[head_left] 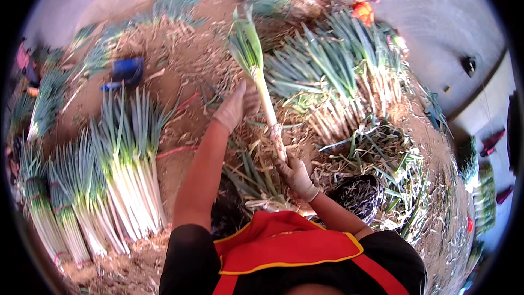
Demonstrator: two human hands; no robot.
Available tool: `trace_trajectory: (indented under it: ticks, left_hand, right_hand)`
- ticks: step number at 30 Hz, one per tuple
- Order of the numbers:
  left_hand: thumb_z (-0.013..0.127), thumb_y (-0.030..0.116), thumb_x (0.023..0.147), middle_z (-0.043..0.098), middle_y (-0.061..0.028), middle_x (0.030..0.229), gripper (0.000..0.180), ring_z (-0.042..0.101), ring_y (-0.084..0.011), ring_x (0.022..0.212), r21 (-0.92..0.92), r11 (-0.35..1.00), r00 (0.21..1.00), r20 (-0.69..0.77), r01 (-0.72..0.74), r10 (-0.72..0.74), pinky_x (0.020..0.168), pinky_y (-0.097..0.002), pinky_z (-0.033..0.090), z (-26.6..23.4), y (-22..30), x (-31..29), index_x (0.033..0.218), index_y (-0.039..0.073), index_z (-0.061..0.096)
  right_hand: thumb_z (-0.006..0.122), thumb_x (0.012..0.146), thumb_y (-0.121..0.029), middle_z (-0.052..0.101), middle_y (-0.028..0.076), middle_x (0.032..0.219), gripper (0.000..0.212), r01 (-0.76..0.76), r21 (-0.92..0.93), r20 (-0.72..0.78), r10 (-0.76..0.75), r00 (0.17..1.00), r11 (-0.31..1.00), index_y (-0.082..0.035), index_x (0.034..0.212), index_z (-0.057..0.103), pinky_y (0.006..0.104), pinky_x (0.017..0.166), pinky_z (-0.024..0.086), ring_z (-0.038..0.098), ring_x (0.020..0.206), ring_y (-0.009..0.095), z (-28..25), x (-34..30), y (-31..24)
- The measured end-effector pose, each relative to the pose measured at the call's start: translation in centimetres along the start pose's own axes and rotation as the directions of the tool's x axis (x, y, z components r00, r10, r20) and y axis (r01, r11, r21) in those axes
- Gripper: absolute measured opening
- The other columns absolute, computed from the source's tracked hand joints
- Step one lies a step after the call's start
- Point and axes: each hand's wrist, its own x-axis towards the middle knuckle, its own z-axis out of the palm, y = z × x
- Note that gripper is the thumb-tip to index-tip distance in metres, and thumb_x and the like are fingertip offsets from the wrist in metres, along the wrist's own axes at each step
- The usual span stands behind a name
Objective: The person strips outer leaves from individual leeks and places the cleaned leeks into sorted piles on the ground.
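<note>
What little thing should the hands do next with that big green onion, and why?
Probably the left hand should peel away the ragged brownish skin low on the green onion: the right hand holds its lower end, the left looks open, and the onion looks paler and cleaner just above that skin.

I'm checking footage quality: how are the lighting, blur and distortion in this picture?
Head view: the left hand looks smeared, probably by motion; a purplish haze tints the upper left; the scene bends toward a black rim; the green onions at lower left have brightly lit stalks.
</note>
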Motion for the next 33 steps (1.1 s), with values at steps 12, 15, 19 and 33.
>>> trace_trajectory:
  ticks: [12,15,19,33]
  left_hand:
    - [0.067,0.040,0.086,0.063,-0.0109,0.109,0.050,0.058,-0.0249,0.104,-0.549,0.831,0.947,0.211,-0.090,0.242,0.095,-0.0411,0.047,0.8,-4.0,2.4,0.115,0.001,0.056]
    - [0.069,0.039,0.085,0.062,-0.0098,0.104,0.049,0.058,-0.0232,0.102,-0.584,0.808,0.970,0.142,-0.081,0.199,0.095,-0.0383,0.047,1.6,-4.1,2.5,0.115,0.003,0.057]
    - [0.063,0.038,0.090,0.062,-0.0090,0.107,0.045,0.058,-0.0229,0.101,-0.559,0.823,0.987,0.049,-0.101,0.154,0.097,-0.0368,0.045,0.1,-4.2,3.8,0.118,0.004,0.055]
    - [0.046,0.040,0.099,0.060,-0.0068,0.098,0.039,0.059,-0.0205,0.086,-0.502,0.800,0.942,-0.233,-0.329,0.242,0.077,-0.0390,0.054,-8.8,1.3,2.3,0.111,0.005,0.057]
  right_hand:
    - [0.071,0.087,-0.018,0.062,0.012,0.098,0.037,0.497,0.033,-0.128,-0.489,0.863,0.867,0.003,0.111,0.052,0.0259,0.076,0.052,0.060,0.085,0.015,2.4,12.6,-5.0]
    - [0.071,0.085,-0.012,0.062,0.006,0.100,0.031,0.342,0.223,-0.062,-0.336,0.940,0.913,0.000,0.108,0.054,0.0258,0.082,0.050,0.058,0.089,0.013,2.5,15.2,-7.4]
    - [0.070,0.086,-0.008,0.064,0.004,0.091,0.023,0.377,0.208,-0.078,-0.369,0.926,0.902,0.000,0.103,0.057,0.0246,0.074,0.051,0.059,0.079,0.011,3.0,16.7,-5.8]
    - [0.069,0.078,-0.040,0.068,0.022,0.094,0.049,-0.223,-0.670,0.071,0.360,0.930,0.708,-0.007,0.115,0.063,0.0416,0.072,0.053,0.067,0.080,0.035,-4.9,2.5,28.7]
